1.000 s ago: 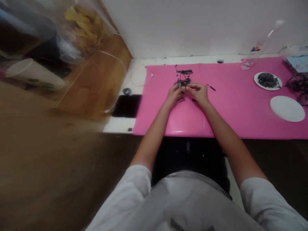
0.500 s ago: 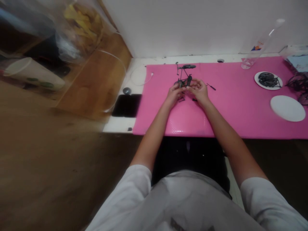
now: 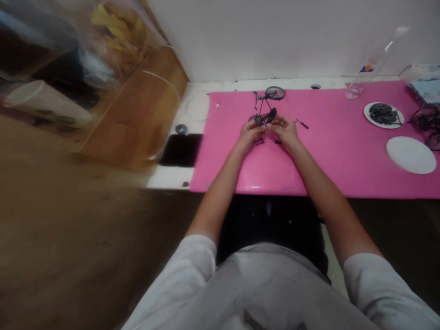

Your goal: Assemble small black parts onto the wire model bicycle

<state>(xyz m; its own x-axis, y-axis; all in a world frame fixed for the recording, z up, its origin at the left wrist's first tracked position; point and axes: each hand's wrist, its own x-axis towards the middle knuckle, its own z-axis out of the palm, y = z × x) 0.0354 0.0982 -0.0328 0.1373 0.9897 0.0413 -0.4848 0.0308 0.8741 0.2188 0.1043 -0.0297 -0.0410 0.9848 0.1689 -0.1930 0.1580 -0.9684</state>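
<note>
Miniature bicycle (image 3: 271, 114) held over pink mat (image 3: 220, 151), its near end gripped between fingertips of left hand (image 3: 252, 133) and right hand (image 3: 286, 131). Near wheel mostly hidden by left hand; exact finger contacts too small to be resolved. Small dark part (image 3: 278, 142) partly covered by right hand. Black wheeled items (image 3: 424, 120) cut off at right edge; bottle (image 3: 369, 68) seen faintly.

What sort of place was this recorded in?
Possibly a home or small workshop: model bicycle in hand, small screwdriver on the pink mat, and black parts on a white plate.
</note>
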